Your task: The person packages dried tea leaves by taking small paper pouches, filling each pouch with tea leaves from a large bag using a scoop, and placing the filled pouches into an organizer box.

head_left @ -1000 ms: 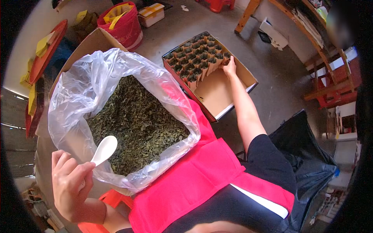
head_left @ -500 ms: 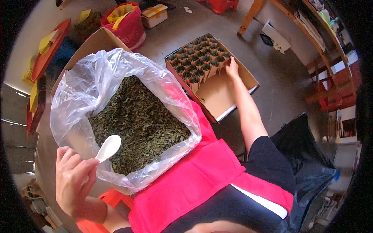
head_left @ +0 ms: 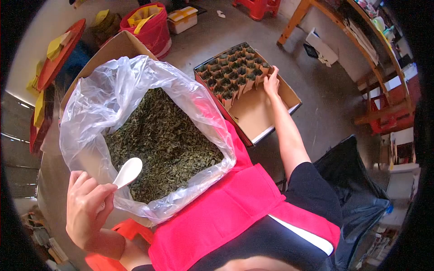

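Note:
A white soup spoon (head_left: 129,170) is gripped by its handle in my left hand (head_left: 88,205), its bowl over dried green leaves (head_left: 167,135). The leaves fill a clear plastic bag (head_left: 97,101) that lines a cardboard box (head_left: 135,43). To the right, a shallow box (head_left: 253,117) holds rows of small brown paper packets (head_left: 233,72) with dark leaves at their open tops. My right hand (head_left: 271,83) reaches to the right end of the packets' front row. Its fingers are closed at the corner packet, partly hidden from view.
A red bucket (head_left: 156,38) with yellow pieces inside and a taped white box (head_left: 183,20) stand behind. Red stools (head_left: 257,8) and a wooden table (head_left: 296,22) are at the back. A black plastic bag (head_left: 352,176) lies at right; an orange stool (head_left: 131,230) stands near my left forearm.
The view has shifted slightly. My right fingers have moved a little at the corner packet. My left hand keeps the spoon in nearly the same place over the leaves.

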`<state>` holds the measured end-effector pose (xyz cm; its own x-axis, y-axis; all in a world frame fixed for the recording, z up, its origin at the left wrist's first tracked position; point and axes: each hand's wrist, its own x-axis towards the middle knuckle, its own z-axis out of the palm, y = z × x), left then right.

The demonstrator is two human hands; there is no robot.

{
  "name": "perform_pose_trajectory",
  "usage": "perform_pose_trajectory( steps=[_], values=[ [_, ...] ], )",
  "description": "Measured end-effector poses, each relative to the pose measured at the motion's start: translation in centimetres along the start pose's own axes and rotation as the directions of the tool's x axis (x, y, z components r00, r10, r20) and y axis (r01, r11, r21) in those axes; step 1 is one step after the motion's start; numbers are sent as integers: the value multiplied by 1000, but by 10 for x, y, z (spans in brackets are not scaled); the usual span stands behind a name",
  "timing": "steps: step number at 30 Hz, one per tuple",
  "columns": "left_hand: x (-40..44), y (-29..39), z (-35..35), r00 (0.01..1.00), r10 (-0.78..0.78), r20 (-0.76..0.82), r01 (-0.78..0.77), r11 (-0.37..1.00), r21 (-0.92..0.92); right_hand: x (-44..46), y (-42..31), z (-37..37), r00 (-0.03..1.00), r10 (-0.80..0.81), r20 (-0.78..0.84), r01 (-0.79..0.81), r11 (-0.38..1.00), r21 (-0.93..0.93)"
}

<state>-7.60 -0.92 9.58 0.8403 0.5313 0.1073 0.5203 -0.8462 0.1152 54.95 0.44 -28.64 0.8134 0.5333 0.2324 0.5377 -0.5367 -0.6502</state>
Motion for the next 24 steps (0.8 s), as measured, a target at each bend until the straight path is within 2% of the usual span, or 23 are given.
perform_pose_trajectory(
  steps=[5,8,11,14,15,16,18,20,22,24],
  values=[
    [0,0,1,1000,-5,17,5,1000,-3,3,17,12,990,-29,-141,40,997,72],
    [0,0,1,1000,-10,19,10,1000,-9,-7,9,-3,993,17,-120,-6,996,91],
    [-1,-2,3,1000,-7,15,8,1000,-24,-21,7,-20,990,-72,-117,73,997,5],
    [-2,-3,7,999,6,38,-6,1000,-7,-33,-29,-42,989,-59,-135,76,989,129],
    [-2,-4,8,999,6,54,-6,1000,9,-33,-42,-43,996,-37,-78,63,925,374],
    [0,-5,12,998,37,50,-37,999,-5,-37,-72,-52,997,-71,0,62,863,502],
    [7,-6,23,994,104,46,-103,994,-31,-61,-165,-89,969,-246,3,192,762,619],
    [12,-5,31,986,103,130,-100,995,-25,-78,-240,-109,913,-403,68,214,612,761],
    [12,-4,39,978,105,181,-104,994,-14,-85,-297,-116,748,-663,37,384,477,791],
    [11,-3,44,973,109,205,-112,994,5,-91,-354,-113,534,-843,-61,484,246,840]
  ],
)
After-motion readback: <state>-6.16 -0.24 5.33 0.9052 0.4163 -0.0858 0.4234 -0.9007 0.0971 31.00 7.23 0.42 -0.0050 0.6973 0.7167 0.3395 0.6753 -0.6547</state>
